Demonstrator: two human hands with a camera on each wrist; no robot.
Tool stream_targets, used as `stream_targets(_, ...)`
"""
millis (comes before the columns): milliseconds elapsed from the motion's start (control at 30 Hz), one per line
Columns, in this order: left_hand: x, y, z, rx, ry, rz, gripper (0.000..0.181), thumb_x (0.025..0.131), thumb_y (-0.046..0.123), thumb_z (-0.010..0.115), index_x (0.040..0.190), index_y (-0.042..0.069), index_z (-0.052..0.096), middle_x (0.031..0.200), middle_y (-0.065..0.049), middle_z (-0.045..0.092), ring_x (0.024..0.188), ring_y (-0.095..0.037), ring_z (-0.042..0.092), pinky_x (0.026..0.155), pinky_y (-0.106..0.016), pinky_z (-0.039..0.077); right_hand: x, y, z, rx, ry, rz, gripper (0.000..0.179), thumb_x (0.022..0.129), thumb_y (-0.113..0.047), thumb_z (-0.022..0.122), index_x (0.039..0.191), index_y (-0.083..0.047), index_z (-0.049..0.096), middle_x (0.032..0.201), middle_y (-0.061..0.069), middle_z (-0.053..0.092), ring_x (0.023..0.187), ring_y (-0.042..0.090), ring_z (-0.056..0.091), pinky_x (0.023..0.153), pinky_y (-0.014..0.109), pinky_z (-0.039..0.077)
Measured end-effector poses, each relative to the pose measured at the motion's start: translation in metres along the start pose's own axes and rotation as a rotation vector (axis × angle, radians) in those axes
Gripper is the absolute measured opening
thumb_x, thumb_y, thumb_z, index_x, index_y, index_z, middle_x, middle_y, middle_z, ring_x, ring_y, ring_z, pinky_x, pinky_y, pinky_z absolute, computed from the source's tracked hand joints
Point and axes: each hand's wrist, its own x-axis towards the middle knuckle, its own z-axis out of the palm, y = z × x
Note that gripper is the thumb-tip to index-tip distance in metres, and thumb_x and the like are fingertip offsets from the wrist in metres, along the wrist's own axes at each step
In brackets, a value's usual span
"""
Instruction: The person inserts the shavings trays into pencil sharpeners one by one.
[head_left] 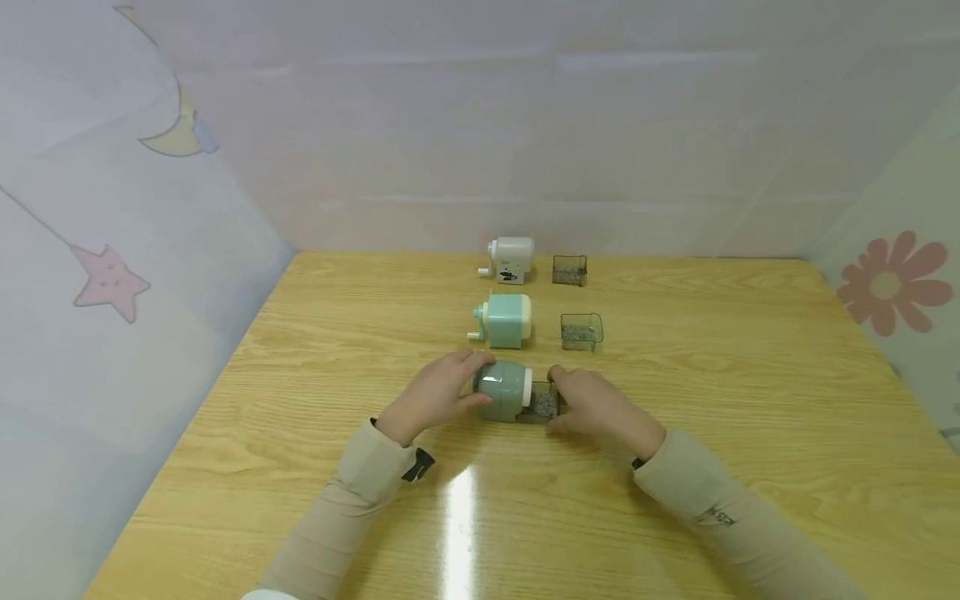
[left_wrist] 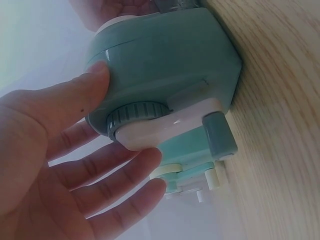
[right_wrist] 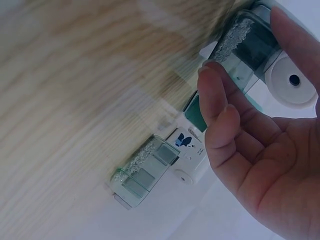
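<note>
A dark green rotary pencil sharpener [head_left: 504, 392] stands on the table, its crank [left_wrist: 172, 124] pointing left. My left hand [head_left: 433, 397] grips its body, thumb on the near side and fingers around the far side by the crank. On the right, a clear shavings drawer [head_left: 543, 403] filled with grey shavings sticks partly out of the sharpener's base. My right hand [head_left: 596, 403] pinches that drawer between thumb and fingers at its outer end. In the right wrist view, the drawer [right_wrist: 237, 42] shows beside the sharpener's round white face [right_wrist: 290, 82].
Behind stand a light teal sharpener [head_left: 506, 321] and a white sharpener [head_left: 514, 258], cranks to the left. To their right lie two separate clear drawers, a nearer one [head_left: 579, 335] and a farther one [head_left: 569, 272], both holding shavings. A curtain backdrop [head_left: 525, 150] rises behind the table.
</note>
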Motion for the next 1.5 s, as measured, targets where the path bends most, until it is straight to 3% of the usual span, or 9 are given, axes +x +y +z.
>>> stream_targets(1500, -0.0005, -0.0012, 0.0006, -0.014, 0.005, -0.002, 0.052, 0.081, 0.028, 0.068, 0.124, 0.007, 0.049, 0.112, -0.01, 0.058, 0.097, -0.022, 0.057, 0.081, -0.033, 0.048, 0.008, -0.0074, 0.0065, -0.062, 0.053, -0.016, 0.067, 0.068, -0.031, 0.08, 0.112, 0.009, 0.05, 0.07, 0.004, 0.055, 0.057, 0.013, 0.051, 0.049, 0.029, 0.043)
